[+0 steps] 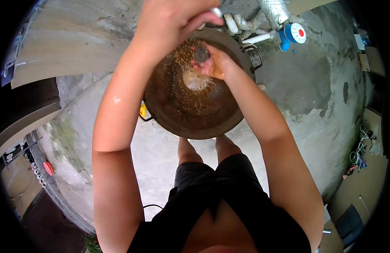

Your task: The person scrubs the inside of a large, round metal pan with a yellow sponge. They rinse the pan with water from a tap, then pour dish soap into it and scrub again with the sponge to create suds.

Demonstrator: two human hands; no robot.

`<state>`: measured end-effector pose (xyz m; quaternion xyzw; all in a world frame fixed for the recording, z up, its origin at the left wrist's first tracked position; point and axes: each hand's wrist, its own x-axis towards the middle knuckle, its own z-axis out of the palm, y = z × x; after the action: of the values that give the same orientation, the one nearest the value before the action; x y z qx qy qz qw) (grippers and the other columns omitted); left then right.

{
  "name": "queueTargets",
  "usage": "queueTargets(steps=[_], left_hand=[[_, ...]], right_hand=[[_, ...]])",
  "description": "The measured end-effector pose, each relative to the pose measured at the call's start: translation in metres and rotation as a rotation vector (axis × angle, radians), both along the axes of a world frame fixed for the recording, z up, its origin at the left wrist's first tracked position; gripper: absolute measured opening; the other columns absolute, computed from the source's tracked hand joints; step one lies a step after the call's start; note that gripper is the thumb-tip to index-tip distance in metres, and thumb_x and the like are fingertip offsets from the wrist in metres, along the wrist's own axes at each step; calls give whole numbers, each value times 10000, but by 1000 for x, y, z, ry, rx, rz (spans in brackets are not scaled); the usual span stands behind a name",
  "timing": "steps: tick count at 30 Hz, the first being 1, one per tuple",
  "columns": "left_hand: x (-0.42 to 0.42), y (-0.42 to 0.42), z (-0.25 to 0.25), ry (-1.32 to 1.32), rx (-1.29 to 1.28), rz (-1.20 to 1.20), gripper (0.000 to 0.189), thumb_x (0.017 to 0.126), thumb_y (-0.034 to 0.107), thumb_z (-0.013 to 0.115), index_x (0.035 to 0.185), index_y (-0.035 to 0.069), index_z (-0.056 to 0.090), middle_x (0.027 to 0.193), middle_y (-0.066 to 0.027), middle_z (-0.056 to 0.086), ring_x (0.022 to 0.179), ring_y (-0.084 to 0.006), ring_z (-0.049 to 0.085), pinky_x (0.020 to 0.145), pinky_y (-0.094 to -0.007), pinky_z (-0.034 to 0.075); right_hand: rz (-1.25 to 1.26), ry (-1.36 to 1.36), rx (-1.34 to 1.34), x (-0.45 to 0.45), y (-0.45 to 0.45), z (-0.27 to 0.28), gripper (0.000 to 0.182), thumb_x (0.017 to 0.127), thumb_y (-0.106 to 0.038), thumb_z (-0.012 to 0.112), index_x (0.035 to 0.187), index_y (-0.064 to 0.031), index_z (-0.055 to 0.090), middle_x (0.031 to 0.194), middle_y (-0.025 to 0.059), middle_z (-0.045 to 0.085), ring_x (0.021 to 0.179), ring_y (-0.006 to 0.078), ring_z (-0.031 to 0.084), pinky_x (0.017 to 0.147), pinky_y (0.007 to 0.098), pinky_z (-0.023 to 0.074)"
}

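Observation:
A large, dark metal wok (pixel 201 126) with two loop handles sits before me, just beyond my feet. Splashing water (pixel 196 80) and scattered droplets show over its brownish inside. Over the wok, my right hand (pixel 215 63), palm up, holds a grey steel wool scourer (pixel 201 53) in its fingers. My left hand (pixel 179 19) is raised at the top edge, nearer the camera than the wok. Between its thumb and fingers shows a small white object (pixel 217 12), mostly hidden; I cannot tell what it is. Part of this hand is cut off by the frame.
Beyond the wok's far right rim are white pipes (pixel 256 38), a foil-wrapped pipe (pixel 275 12) and a blue pipe fitting (pixel 285 39) with a white cap. Something yellow (pixel 142 110) lies by the left handle. A concrete slab (pixel 71 44) stands at upper left. Small bicycles (pixel 358 155) are far right.

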<state>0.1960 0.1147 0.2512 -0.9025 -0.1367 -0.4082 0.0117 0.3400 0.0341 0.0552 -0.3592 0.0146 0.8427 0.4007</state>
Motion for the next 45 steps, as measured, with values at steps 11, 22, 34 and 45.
queueTargets(steps=[11,22,34,45], left_hand=[[28,-15,-22,-319,-215,221,271,626,218,760,826,67,655,728,-76,529,678,-279,541,597,-368,425],[-55,-67,-173,-649,-1270,573,400,969,301,432,914,-17,668,877,-113,668,838,-170,604,794,-311,456],[-12,-86,-226,-1036,-2151,415,389,987,332,358,1040,27,593,951,-64,620,853,-168,585,790,-311,460],[29,-63,-216,-1268,-2502,12,322,933,346,477,1084,75,560,983,-84,590,884,-257,577,831,-498,495]], right_hand=[[98,-326,-59,-27,62,-94,266,975,-318,388,1130,-124,483,970,123,556,810,295,579,641,401,555],[-79,-266,-409,-28,54,-83,301,968,-345,393,1220,-182,417,1003,176,525,831,346,566,747,484,505],[18,-174,-194,5,28,-30,246,924,-267,516,875,-26,525,923,154,580,858,291,585,755,437,528],[117,-752,454,14,-2,-26,324,969,-206,443,1219,-24,539,1152,112,591,1021,216,579,848,323,472]])
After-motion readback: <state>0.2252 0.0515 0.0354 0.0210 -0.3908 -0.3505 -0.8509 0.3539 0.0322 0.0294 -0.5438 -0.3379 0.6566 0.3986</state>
